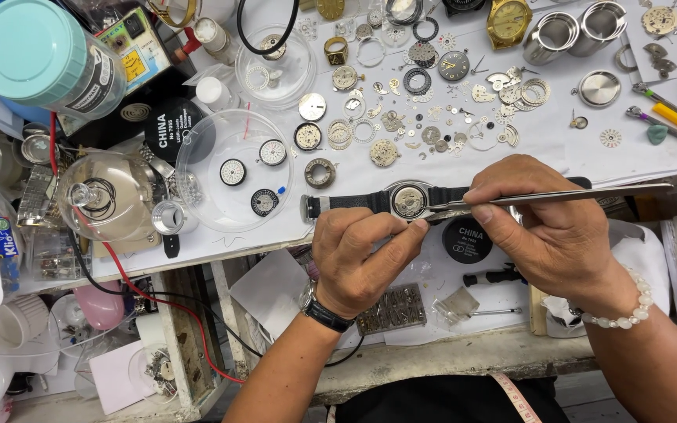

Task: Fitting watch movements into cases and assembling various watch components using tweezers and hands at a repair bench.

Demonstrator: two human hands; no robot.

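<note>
At the centre of the workbench, the left hand [358, 254] grasps a wristwatch [409, 200] with its open back facing up, thumb and fingers clamped on the case and the black strap running out toward nine o'clock. The right hand [546, 227] pinches a pair of long metal tweezers [558, 196], their tips touching the watch movement and their tail pointing to three o'clock. Just below the watch, at five o'clock, lies a round black tin [466, 239]. At ten o'clock sits a clear plastic dish [197, 168] holding three small movements. Toward twelve o'clock, loose gears and plates [425, 117] are scattered over the white table [558, 141].
</note>
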